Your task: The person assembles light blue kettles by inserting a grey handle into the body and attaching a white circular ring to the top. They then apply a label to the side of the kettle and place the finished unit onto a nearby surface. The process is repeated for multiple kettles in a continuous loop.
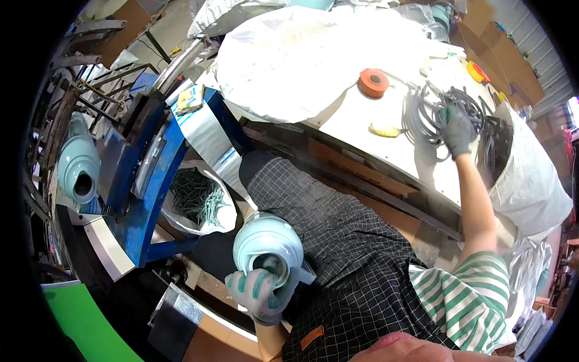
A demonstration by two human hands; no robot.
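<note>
Left hand [260, 294] grips pale housing [269, 247]; right hand [457, 130] half-buried in cables [429, 111].

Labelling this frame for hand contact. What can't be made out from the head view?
- Right hand: the glove covers the fingers, and the tangle of grey cords hides whether they grip one.
- Left hand: fingertips disappear inside the opening of the pale blue housing.
- White sack: contents hidden by its own rim.
- Second pale blue housing: partly behind the blue machine, bent by the fisheye rim.
</note>
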